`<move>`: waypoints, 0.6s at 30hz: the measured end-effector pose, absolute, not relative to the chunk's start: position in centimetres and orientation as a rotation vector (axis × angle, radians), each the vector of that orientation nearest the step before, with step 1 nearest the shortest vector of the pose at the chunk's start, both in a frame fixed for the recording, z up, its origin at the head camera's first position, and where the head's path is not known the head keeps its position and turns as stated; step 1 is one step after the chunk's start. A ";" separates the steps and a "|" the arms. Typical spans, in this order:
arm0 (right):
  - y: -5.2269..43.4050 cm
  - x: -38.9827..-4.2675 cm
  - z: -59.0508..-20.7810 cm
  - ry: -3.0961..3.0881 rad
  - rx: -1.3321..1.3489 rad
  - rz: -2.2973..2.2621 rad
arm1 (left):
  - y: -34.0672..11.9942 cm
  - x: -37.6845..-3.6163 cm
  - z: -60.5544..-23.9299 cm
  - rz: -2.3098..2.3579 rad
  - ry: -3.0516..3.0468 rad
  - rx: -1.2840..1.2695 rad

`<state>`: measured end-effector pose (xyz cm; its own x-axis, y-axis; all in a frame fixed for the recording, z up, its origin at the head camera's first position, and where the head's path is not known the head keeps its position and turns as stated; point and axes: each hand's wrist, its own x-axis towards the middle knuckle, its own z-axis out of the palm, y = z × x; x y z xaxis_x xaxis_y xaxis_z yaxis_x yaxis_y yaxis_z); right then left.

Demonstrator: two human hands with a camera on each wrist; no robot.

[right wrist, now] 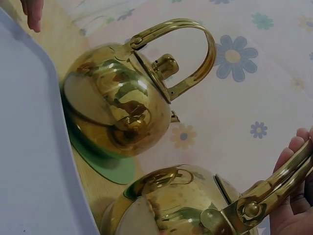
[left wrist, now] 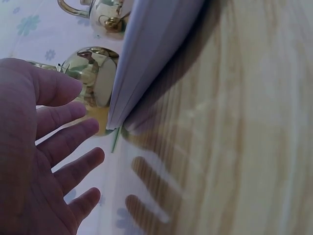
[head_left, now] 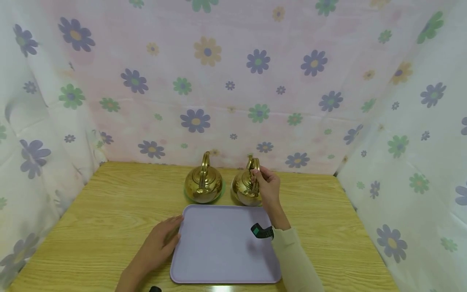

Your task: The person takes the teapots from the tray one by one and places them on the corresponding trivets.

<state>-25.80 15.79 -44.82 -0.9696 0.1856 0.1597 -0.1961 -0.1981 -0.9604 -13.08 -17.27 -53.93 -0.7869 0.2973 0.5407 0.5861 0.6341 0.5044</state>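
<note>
Two shiny gold kettles stand side by side beyond a pale purple tray (head_left: pixel 222 243). My right hand (head_left: pixel 269 187) holds the upright handle of the right kettle (head_left: pixel 245 188), with the thumb on the near side. In the right wrist view, fingers (right wrist: pixel 291 152) show behind that handle. Whether this kettle's base touches the table, I cannot tell. The left kettle (head_left: pixel 202 186) sits on a green round mat (right wrist: pixel 110 169), its handle raised. My left hand (head_left: pixel 157 245) lies beside the tray's left edge, fingers extended and spread, holding nothing; contact with the tray is unclear.
Everything stands on a light wood-grain table (head_left: pixel 120 211). A flower-printed cloth (head_left: pixel 233 97) hangs behind the table and along both sides. My right forearm, in a light sleeve (head_left: pixel 295 259) with a black wrist strap (head_left: pixel 262 231), reaches over the tray's right side.
</note>
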 end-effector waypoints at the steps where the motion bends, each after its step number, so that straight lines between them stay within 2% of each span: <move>1: 15.8 -25.9 -44.9 -1.812 0.013 2.259 | -17.3 -13.1 -53.9 -0.964 -2.456 -0.694; 12: 16.1 -25.7 -45.8 -1.831 0.032 2.238 | -17.3 -13.0 -53.8 -0.939 -2.481 -0.665; 18: 17.8 -24.1 -47.6 -2.029 0.243 1.973 | -17.8 -12.7 -53.1 -0.850 -2.576 -0.617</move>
